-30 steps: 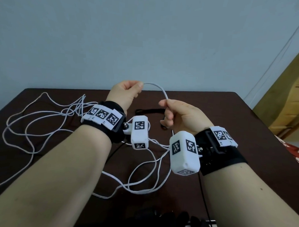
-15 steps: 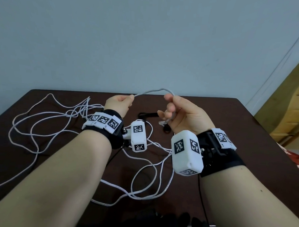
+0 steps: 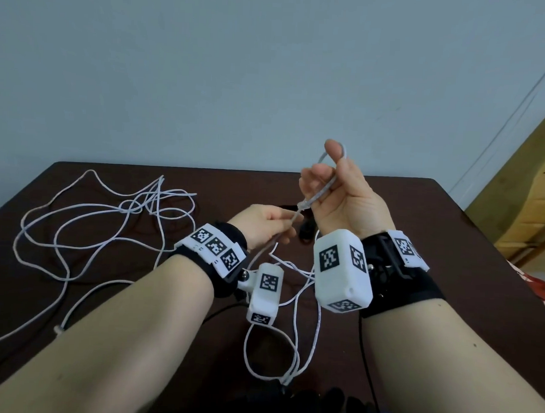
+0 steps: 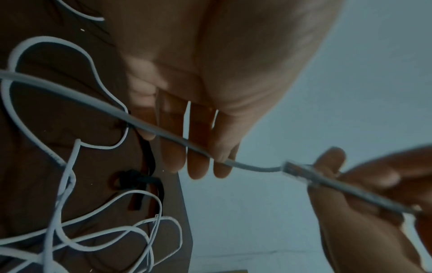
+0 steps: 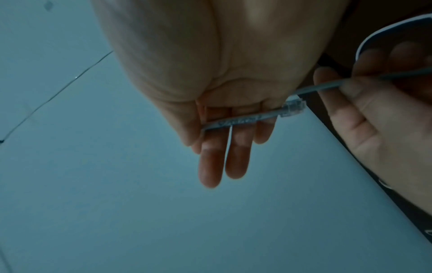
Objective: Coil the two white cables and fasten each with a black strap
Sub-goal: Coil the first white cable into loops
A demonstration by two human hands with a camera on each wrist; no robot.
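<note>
Compared with half a second ago, the right hand [image 3: 343, 197] is raised higher above the table [image 3: 450, 245] and turned palm-inward, and the arch of white cable [image 3: 323, 189] that was spanned between the two hands is drawn in to a short doubled length. The cable is now hooked over the right index fingertip and held down across the palm, with the clear plug [image 5: 293, 108] at the heel of the hand; the right fingers are curled about this end. The left hand [image 3: 264, 224], just below and beside the right, is closed on the same cable a little past the plug, the strand being pinched between thumb and fingers [image 4: 201, 158]. This is judged to be the first turn of a coil being formed, so the task is only just begun. The held length is aligned steeply, its long axis running from the raised fingertip down toward the left hand, with the plug pointing downward at the table. The rest of the cable is trailed from the left hand onto the table, where loose white loops [image 3: 108, 218] are spread on the near and left sides. A black strap [image 4: 140, 182] is seen lying on the table beyond the left hand, untouched.
</note>
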